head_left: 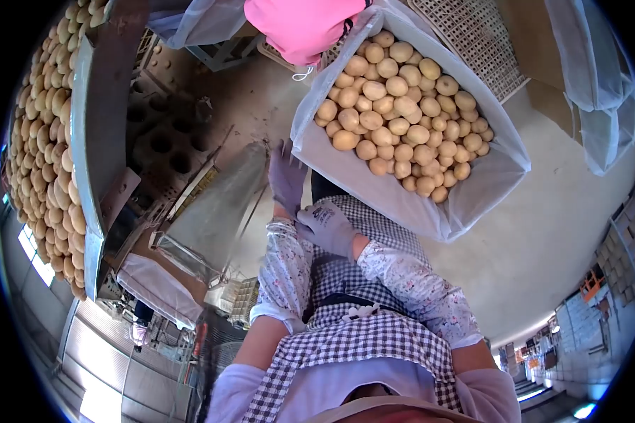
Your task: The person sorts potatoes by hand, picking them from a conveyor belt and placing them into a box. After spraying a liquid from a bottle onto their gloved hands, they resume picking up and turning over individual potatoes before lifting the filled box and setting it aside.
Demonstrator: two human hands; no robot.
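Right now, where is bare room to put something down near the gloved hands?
Bare concrete floor right of the lined fruit crate is free. The crate is crowded with fruit; left of the hands, trays and bagged boxes crowd.

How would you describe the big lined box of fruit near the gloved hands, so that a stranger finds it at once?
Start from the person's checked apron and follow the two purple-gloved hands upward. Just beyond the right hand sits the box, lined with a white bag. Unlike the loose fruit spread along the metal chute at the left, its fruit lies heaped inside that liner.
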